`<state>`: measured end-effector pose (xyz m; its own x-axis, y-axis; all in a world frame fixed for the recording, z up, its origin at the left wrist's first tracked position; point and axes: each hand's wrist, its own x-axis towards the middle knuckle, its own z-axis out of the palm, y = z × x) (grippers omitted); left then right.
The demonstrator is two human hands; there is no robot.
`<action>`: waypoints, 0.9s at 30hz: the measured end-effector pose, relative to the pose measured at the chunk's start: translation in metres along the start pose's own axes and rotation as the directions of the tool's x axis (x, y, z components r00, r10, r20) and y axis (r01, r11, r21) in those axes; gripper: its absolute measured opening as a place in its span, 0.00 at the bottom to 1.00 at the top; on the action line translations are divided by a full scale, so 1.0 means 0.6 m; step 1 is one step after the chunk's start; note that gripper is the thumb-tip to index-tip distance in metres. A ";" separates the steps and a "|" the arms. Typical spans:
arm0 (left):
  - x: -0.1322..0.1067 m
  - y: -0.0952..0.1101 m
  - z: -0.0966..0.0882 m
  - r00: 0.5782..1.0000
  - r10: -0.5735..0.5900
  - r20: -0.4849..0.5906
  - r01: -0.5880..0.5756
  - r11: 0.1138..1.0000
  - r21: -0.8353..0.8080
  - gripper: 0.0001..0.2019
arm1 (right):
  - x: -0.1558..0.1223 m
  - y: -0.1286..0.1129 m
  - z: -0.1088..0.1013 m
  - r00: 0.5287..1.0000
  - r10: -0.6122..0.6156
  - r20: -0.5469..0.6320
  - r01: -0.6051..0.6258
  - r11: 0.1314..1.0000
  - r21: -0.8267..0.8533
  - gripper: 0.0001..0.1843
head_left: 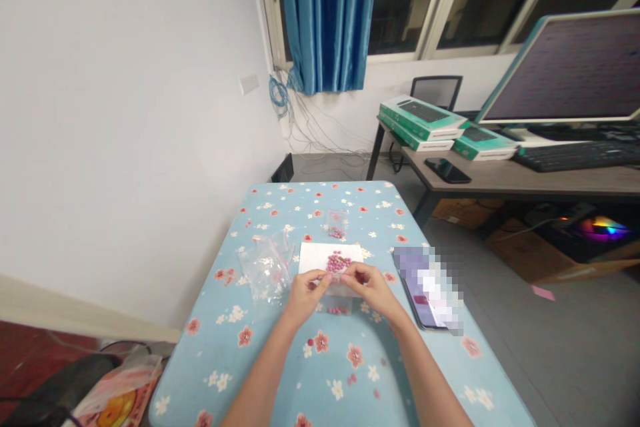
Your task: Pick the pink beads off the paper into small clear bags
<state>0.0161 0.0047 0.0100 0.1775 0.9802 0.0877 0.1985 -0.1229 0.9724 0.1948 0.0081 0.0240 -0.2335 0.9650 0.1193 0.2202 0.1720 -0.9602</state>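
My left hand [306, 293] and my right hand [369, 283] meet over the near edge of a white sheet of paper [313, 255]. Fingers and thumbs are pinched together on both, and whatever lies between the fingertips is too small to make out. Just beyond them, a pile of pink and some greenish beads [339, 261] rests on the paper. A small clear box [337, 219] with a few pink beads stands farther back. Close below my hands is another clear container [341, 305] with pink beads, partly covered by them.
Crumpled clear plastic bags [270, 273] lie left of the paper. A large phone or tablet [420, 290], partly blurred, is at the right edge of the flowered table [270, 373]. Several loose pink beads [353, 379] are scattered near the front. A desk [505, 177] with keyboard boxes stands right.
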 end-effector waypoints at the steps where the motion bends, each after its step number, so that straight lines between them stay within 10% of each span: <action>1: -0.001 0.001 0.000 1.000 -0.001 0.004 0.001 1.000 -0.007 0.17 | 0.000 -0.001 0.001 1.000 0.002 0.007 -0.002 1.000 0.001 0.17; 16: -0.007 0.018 0.000 0.999 0.052 0.002 -0.052 0.996 0.075 0.13 | -0.002 -0.001 0.007 0.995 0.025 0.094 -0.025 1.000 -0.001 0.19; 27: 0.007 0.010 -0.016 0.986 -0.090 -0.140 0.046 0.956 -0.290 0.29 | -0.005 -0.005 0.016 0.949 -0.014 0.314 0.033 0.998 -0.057 0.15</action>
<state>0.0090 0.0095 0.0181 0.0222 0.9993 0.0297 -0.0818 -0.0278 0.9963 0.1858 0.0025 0.0241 -0.5222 0.8515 0.0471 0.2661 0.2151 -0.9396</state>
